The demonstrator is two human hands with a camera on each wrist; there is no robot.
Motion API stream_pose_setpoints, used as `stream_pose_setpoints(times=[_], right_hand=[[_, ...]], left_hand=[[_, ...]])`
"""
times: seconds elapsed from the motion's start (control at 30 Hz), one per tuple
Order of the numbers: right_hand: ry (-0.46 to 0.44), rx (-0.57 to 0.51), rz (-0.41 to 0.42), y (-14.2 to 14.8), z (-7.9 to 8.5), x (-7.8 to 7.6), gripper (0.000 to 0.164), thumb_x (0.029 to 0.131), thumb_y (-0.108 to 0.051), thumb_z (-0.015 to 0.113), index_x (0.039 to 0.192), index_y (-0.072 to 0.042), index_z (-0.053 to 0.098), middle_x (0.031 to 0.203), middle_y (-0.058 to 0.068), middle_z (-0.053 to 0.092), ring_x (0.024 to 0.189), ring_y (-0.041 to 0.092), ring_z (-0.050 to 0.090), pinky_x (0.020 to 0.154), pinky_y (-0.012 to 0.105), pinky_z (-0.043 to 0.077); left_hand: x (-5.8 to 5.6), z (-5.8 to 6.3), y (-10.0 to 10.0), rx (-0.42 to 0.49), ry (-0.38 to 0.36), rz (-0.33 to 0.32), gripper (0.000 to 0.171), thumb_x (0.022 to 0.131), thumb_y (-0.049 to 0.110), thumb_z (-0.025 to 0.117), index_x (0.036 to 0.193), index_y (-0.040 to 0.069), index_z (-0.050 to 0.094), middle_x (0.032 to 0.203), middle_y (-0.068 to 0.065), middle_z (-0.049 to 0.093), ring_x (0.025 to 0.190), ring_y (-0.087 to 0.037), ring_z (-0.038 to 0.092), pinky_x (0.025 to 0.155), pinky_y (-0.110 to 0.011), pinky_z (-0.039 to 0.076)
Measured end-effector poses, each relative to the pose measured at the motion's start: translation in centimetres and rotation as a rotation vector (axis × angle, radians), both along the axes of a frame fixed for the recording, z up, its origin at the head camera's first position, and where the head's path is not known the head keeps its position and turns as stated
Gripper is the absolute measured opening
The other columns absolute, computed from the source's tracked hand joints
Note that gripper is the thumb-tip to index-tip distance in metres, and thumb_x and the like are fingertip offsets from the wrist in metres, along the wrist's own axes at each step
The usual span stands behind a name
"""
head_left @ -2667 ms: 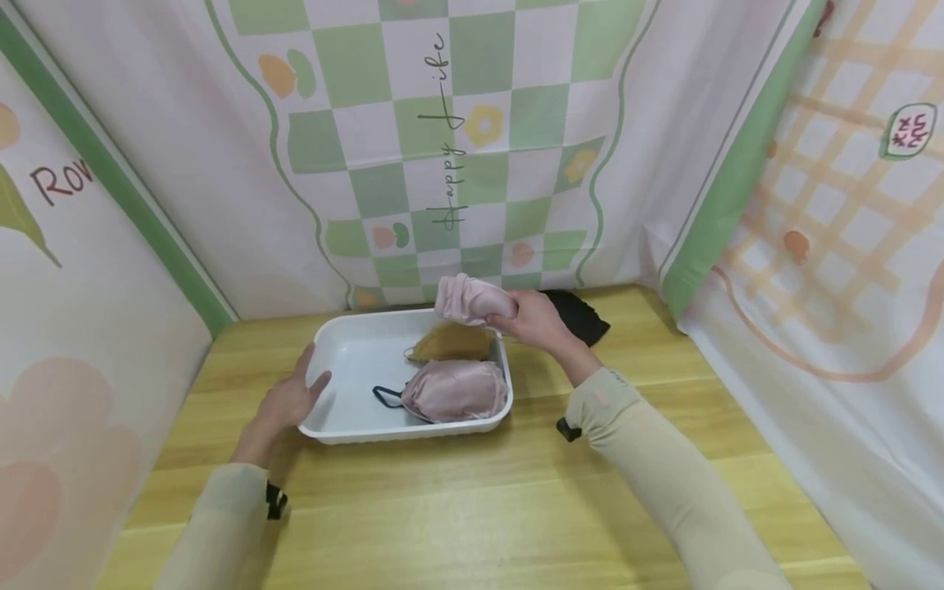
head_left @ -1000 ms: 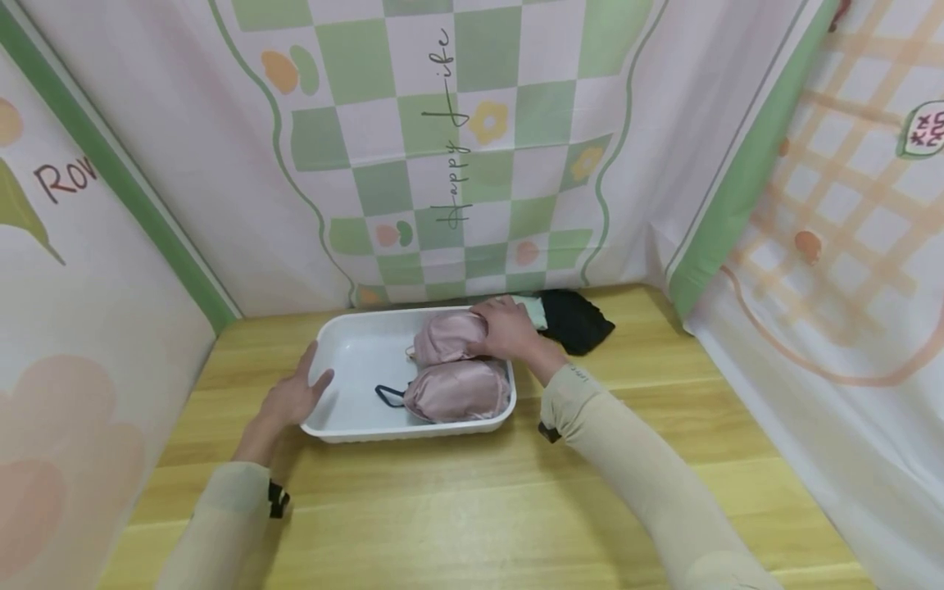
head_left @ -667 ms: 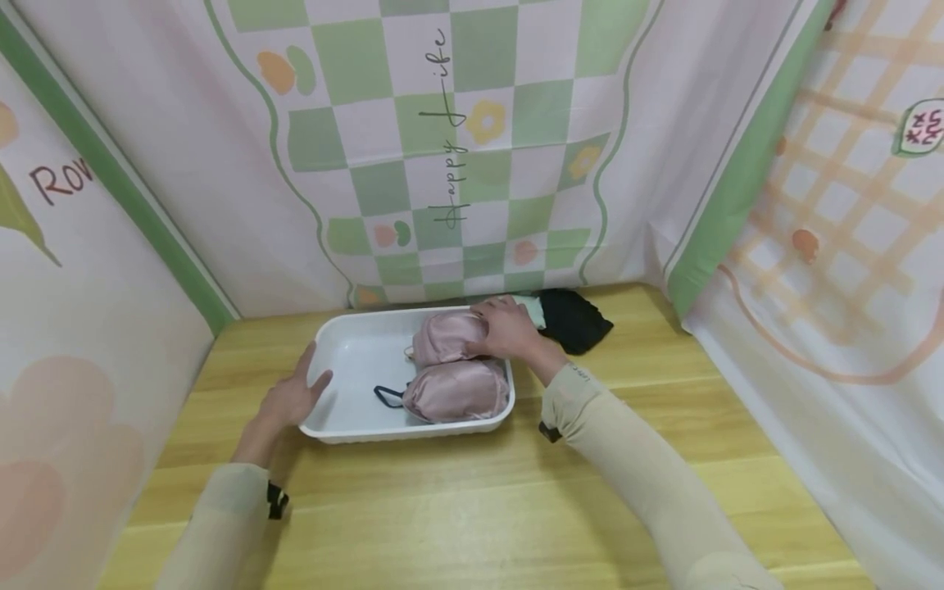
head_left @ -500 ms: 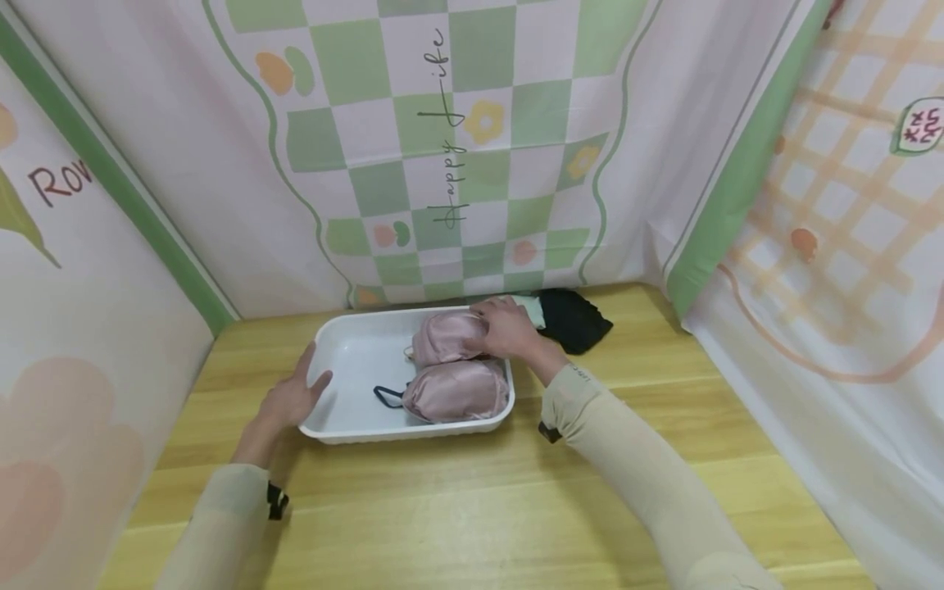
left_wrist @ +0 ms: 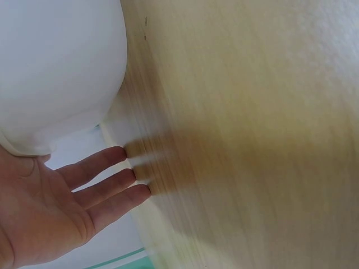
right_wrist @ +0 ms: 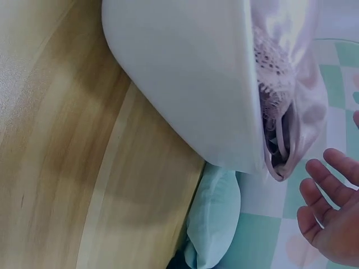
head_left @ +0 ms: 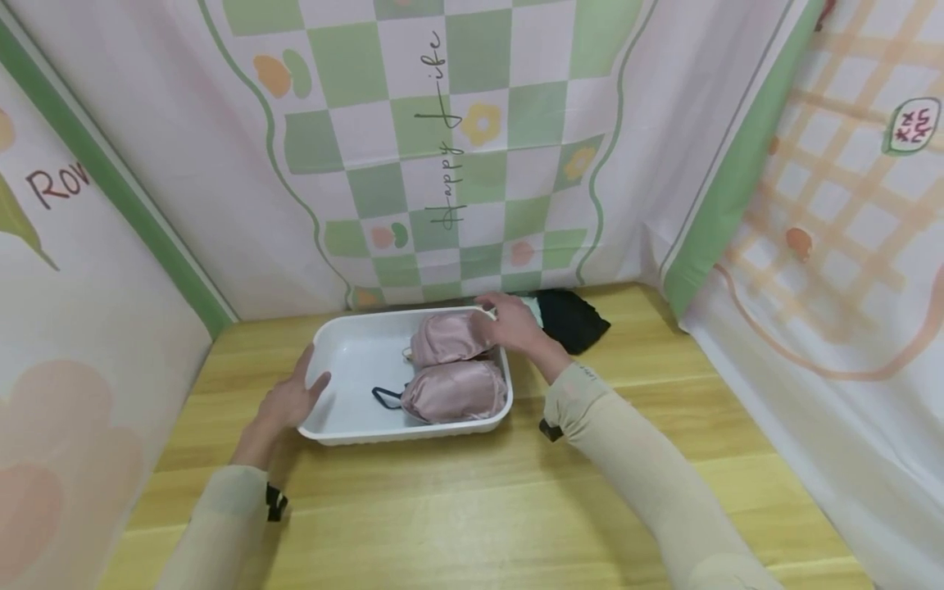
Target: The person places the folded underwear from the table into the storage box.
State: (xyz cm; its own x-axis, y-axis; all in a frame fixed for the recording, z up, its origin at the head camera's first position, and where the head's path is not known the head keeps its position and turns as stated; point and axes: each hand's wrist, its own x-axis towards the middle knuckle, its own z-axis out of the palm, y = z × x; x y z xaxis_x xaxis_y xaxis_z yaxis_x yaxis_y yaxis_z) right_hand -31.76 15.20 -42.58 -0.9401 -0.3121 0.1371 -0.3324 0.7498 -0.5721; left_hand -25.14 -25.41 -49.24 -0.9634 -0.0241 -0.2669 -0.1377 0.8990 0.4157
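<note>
White tray (head_left: 347,389) near frame centre holds two pink satin bundles (head_left: 456,392). Left hand (head_left: 286,401) touches its left rim, fingers nearly straight, spread. Right hand (head_left: 512,323) at tray's upper-right corner, fingers loosely curved, holding nothing, beside upper bundle (head_left: 442,339).

The head camera looks forward and down from above and behind the left fingers (head_left: 304,360) and the right fingers (head_left: 490,302), and stands farthest. Each wrist camera looks from near toward its own fingers. All three views share the desk (head_left: 442,508) below the fingers and the white tray (head_left: 347,385) between them.
</note>
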Motion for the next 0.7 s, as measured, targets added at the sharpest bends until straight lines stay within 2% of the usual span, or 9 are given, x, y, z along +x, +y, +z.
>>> stream_pose_setpoints(times=[0.1, 0.37, 0.7], right_hand=[[-0.004, -0.034, -0.006, 0.2, 0.5, 0.1, 0.049, 0.104, -0.040, 0.045, 0.139, -0.008, 0.056, 0.131, 0.018, 0.064, 0.115, 0.036, 0.062, 0.100, 0.050, 0.049], [0.026, -0.082, -0.020, 1.0, 0.5, -0.4, 0.045, 0.105, -0.037, 0.047, 0.133, -0.004, 0.060, 0.125, 0.018, 0.068, 0.107, 0.034, 0.066, 0.097, 0.047, 0.051], [-0.023, -0.124, -0.043, 2.1, 0.8, -0.4, 0.046, 0.106, -0.042, 0.046, 0.136, -0.011, 0.058, 0.132, 0.011, 0.064, 0.115, 0.030, 0.063, 0.096, 0.047, 0.051]], left_hand=[[0.0, 0.1, 0.0, -0.002, 0.000, 0.002, 0.085, 0.099, 0.071, 0.017, 0.158, 0.023, -0.022, 0.157, -0.036, 0.025, 0.132, -0.058, 0.043, 0.102, -0.065, 0.043], [0.1, 0.2, 0.0, 0.004, -0.011, 0.005, 0.085, 0.099, 0.071, 0.017, 0.158, 0.024, -0.022, 0.158, -0.035, 0.023, 0.134, -0.059, 0.039, 0.106, -0.067, 0.039], [0.1, 0.2, 0.1, 0.001, -0.007, 0.002, 0.085, 0.099, 0.070, 0.018, 0.158, 0.023, -0.022, 0.157, -0.036, 0.024, 0.133, -0.058, 0.041, 0.104, -0.066, 0.041]])
